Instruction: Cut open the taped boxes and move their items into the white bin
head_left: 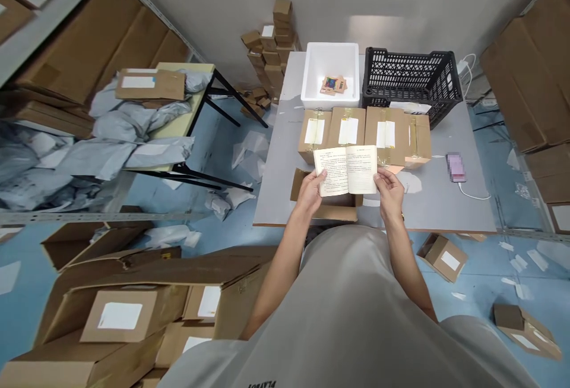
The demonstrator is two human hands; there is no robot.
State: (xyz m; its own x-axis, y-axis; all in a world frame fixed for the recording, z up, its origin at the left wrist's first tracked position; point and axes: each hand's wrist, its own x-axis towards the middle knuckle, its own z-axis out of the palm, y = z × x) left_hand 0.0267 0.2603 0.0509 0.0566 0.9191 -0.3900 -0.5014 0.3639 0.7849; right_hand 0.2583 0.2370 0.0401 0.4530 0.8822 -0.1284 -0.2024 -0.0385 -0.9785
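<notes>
An open book [346, 171] with printed pages is held up in front of me, above the near part of the grey table. My left hand [310, 192] grips its lower left edge, thumb on the page. On the other side, my right hand [389, 191] pinches the right edge between thumb and fingers. Below the book, partly hidden by it, sits an open cardboard box [336, 213]. Just behind the book stand several taped cardboard boxes [348, 129] with white labels, in a row.
A white foam box [307, 82] with small coloured items and a black plastic crate [414, 82] stand at the table's back. A phone [456, 168] on a cable lies right. Left are a side table [200, 88] with grey parcels and a large carton [243, 281] of boxes.
</notes>
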